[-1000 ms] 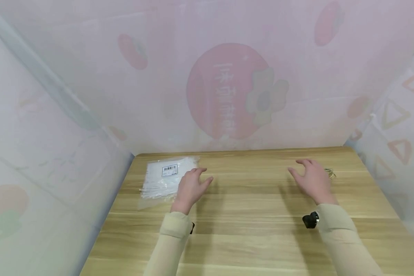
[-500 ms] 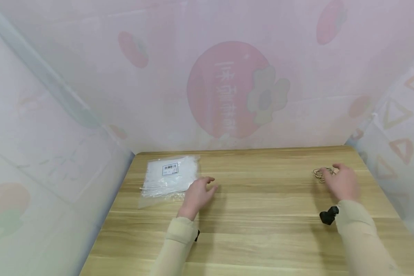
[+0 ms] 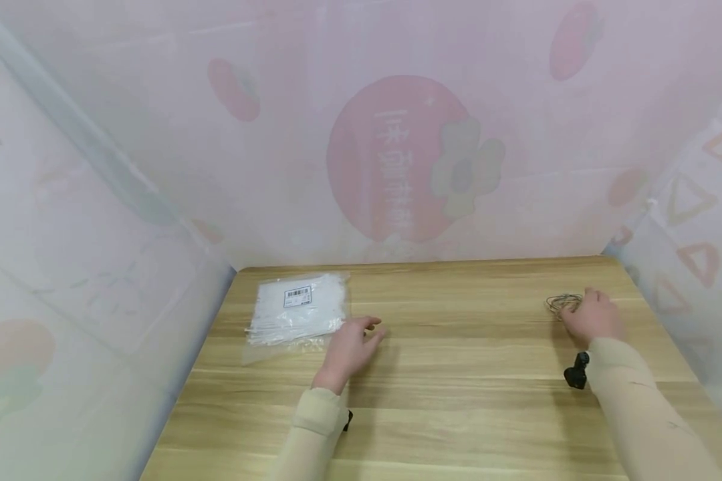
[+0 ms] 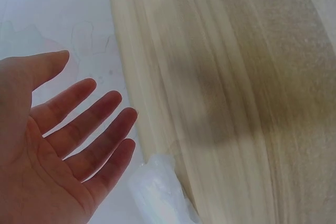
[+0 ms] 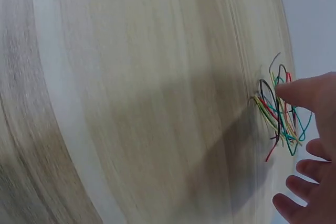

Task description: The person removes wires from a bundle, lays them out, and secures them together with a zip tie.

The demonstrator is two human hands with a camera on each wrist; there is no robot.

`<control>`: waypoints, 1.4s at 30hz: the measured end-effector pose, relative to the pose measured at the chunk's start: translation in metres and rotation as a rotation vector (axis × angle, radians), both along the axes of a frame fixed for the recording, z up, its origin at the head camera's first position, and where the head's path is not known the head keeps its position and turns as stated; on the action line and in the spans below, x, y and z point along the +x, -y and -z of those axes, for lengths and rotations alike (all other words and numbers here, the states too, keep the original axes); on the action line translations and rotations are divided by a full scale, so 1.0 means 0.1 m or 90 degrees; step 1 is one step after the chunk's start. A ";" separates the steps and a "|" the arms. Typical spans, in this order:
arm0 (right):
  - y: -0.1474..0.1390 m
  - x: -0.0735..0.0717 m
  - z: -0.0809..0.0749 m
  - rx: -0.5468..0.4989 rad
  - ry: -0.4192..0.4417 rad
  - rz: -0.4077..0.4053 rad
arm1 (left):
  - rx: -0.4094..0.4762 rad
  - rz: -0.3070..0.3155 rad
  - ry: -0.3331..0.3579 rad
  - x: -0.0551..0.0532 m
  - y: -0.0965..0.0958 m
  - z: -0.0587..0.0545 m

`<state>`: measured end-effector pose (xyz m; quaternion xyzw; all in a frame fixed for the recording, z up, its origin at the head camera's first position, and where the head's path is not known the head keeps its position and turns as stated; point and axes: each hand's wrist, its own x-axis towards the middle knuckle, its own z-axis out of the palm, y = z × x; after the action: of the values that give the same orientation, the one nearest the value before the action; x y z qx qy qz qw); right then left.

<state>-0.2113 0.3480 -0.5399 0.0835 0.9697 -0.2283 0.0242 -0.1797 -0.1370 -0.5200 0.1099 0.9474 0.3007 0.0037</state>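
A small tangled bundle of thin wires (image 3: 557,304) lies toward the right back of the table; the right wrist view shows red, green, yellow and black wires (image 5: 282,124). At its right side is my right hand (image 3: 594,316), with the thumb over the wires and the other fingers apart from the thumb. Whether the thumb touches them I cannot tell. My left hand (image 3: 349,349) hovers over the table near the front right corner of a clear plastic bag (image 3: 297,317) of white strips with a barcode label. Its fingers (image 4: 107,140) are spread and hold nothing.
The wood-grain table (image 3: 451,374) meets a pale printed fabric wall (image 3: 277,167) at the back. Similar side walls (image 3: 96,300) rise at left and right. A small black camera (image 3: 576,371) sits at my right wrist.
My right hand has moved right to the wires, uncovering more of the bundle. My left hand has drifted slightly right and nearer to me, away from the bag.
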 end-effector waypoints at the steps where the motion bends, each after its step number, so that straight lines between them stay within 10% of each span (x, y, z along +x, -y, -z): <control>1: 0.01 0.00 0.01 -0.003 0.001 -0.004 | 0.004 0.002 -0.003 0.01 0.00 0.00; 25: 0.14 0.01 0.19 -0.059 -0.050 -0.019 | 0.000 0.026 -0.017 0.03 -0.06 0.05; 42: 0.39 0.06 -0.05 -0.137 -0.039 -0.059 | 0.018 0.047 -0.030 0.04 -0.16 0.02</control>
<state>-0.2051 0.3091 -0.5350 0.0283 0.9426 -0.3325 0.0140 -0.1762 -0.1209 -0.5224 0.1521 0.9380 0.3113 -0.0093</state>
